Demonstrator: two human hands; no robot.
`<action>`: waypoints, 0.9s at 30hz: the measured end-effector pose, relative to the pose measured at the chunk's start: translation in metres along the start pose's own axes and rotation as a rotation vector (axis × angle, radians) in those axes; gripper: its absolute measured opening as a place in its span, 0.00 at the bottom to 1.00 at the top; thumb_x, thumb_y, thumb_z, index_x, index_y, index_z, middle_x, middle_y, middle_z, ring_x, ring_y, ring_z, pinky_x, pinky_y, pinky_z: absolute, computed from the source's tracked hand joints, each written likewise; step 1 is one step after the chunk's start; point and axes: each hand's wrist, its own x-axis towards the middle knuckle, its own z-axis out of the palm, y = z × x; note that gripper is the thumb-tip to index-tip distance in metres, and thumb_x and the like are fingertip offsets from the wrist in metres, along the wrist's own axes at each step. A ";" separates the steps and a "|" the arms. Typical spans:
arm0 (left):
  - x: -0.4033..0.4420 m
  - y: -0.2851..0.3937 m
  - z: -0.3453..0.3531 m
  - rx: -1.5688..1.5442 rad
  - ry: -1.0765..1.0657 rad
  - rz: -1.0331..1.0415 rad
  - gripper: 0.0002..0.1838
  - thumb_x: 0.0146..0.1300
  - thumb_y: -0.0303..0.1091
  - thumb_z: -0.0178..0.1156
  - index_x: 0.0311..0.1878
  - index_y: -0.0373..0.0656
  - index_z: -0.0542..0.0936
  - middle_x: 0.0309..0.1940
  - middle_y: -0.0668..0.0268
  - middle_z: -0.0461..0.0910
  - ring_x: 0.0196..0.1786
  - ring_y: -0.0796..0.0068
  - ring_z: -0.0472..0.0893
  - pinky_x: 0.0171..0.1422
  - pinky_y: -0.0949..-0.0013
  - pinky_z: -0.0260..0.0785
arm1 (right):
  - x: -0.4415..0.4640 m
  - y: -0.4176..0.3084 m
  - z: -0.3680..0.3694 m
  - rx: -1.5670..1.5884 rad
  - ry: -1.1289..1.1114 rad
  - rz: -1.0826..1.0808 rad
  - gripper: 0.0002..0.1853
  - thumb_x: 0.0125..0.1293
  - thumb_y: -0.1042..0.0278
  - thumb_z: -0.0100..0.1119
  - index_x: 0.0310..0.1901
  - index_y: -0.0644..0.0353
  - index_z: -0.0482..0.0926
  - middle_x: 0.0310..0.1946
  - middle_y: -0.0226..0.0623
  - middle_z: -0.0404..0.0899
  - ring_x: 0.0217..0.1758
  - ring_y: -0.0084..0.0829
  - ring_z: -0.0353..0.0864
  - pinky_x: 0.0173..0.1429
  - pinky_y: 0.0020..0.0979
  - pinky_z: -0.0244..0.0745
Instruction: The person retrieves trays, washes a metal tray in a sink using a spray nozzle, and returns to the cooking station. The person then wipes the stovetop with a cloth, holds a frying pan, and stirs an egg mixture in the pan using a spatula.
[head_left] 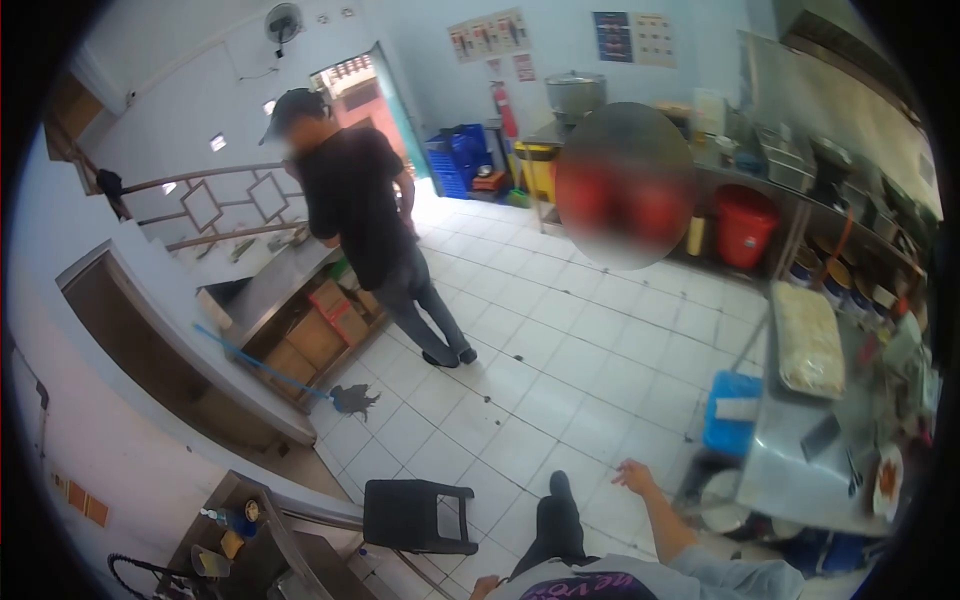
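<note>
Stool, black plastic (395, 515): located on the tiled floor (560, 350) at the lower centre-left of the head view, near the left hand (486, 586) but apart from it. Attitude: upright. Long axis as seen: roughly left to right across the view, with seat to the left and leg ends to the right, toward the camera wearer's dark-trousered legs (560, 530).

Left hand: at the bottom edge, partly cut off; impossible to tell finger state or any held object.

Right hand (633, 477): extended over the floor, palm empty, fingers spread apart and slightly bent, aimed toward the left of the view. To its right, well apart: steel table (785, 440), bearing a long wrapped tray (810, 340), scissors (854, 474) and a plate of reddish food (888, 482). Beside the table: blue plastic container (730, 415).

Beyond the stool: mop (354, 400), head on the floor, blue handle slanting up-left. Farther off: standing person (352, 200) in black T-shirt and cap, near a low counter (275, 285) with cartons beneath.
</note>
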 end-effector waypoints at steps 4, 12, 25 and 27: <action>0.019 -0.025 -0.028 -1.189 0.039 -0.704 0.16 0.63 0.44 0.47 0.47 0.48 0.76 0.40 0.66 0.82 0.40 0.69 0.81 0.42 0.59 0.67 | 0.039 0.036 -0.014 -0.175 -0.084 0.168 0.25 0.70 0.51 0.38 0.43 0.67 0.78 0.27 0.38 0.83 0.27 0.30 0.82 0.34 0.30 0.76; 0.147 -0.056 -0.224 -1.631 0.332 -0.627 0.17 0.64 0.43 0.49 0.50 0.44 0.74 0.40 0.65 0.82 0.38 0.72 0.81 0.37 0.61 0.69 | 0.043 0.060 -0.082 -0.016 0.002 0.769 0.33 0.70 0.43 0.27 0.33 0.60 0.81 0.29 0.40 0.82 0.28 0.40 0.82 0.42 0.38 0.76; 0.337 -0.009 -0.428 -1.283 0.462 -0.396 0.19 0.66 0.39 0.50 0.52 0.35 0.74 0.44 0.55 0.79 0.45 0.67 0.81 0.45 0.70 0.76 | 0.212 0.035 -0.224 0.141 0.107 0.822 0.23 0.69 0.46 0.35 0.47 0.58 0.68 0.38 0.43 0.78 0.32 0.46 0.80 0.37 0.45 0.73; 0.345 -0.002 -0.421 -1.455 0.526 -0.549 0.19 0.63 0.44 0.49 0.53 0.44 0.75 0.41 0.64 0.83 0.36 0.75 0.82 0.41 0.69 0.73 | 0.258 0.031 -0.260 0.145 0.097 0.821 0.22 0.68 0.46 0.36 0.49 0.58 0.67 0.39 0.44 0.78 0.32 0.47 0.79 0.37 0.46 0.72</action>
